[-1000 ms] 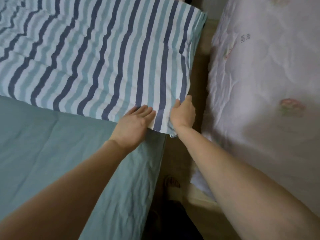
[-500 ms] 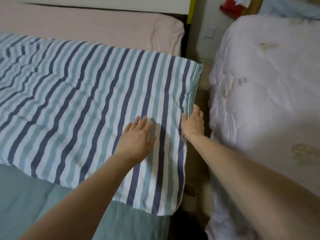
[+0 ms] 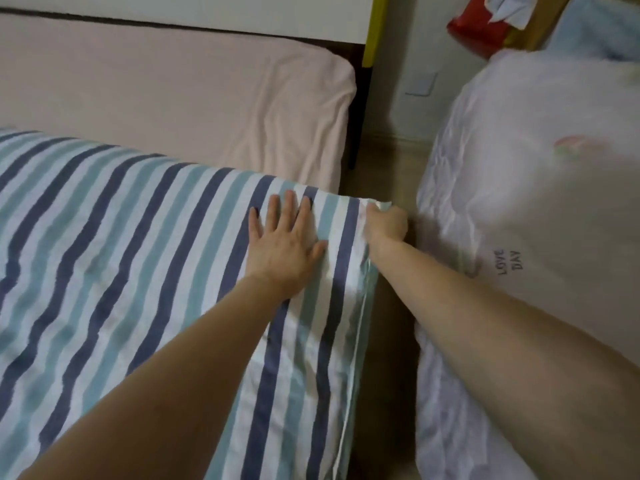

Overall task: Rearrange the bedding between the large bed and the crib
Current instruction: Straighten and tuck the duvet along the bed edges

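A blue, teal and white striped quilt [image 3: 121, 258] lies spread over the large bed on the left. My left hand [image 3: 285, 244] presses flat on it with fingers straight, close to its far right corner. My right hand [image 3: 386, 223] grips that corner at the bed's edge, fingers curled round the fabric. Beyond the quilt the bed shows a pale pink sheet [image 3: 194, 98]. On the right lies a white quilt [image 3: 540, 209] with a small flower print and the words LOVE DAY.
A narrow gap of wooden floor [image 3: 388, 161] runs between the two beds. A white headboard with a yellow edge [image 3: 372, 32] stands at the back. A red tissue pack [image 3: 481, 26] and a light blue cloth [image 3: 602, 32] sit at the top right.
Both hands have slid up the striped quilt's right side from its near corner to its far corner. The right hand now grips the corner. The view has tilted up, revealing the pink sheet.
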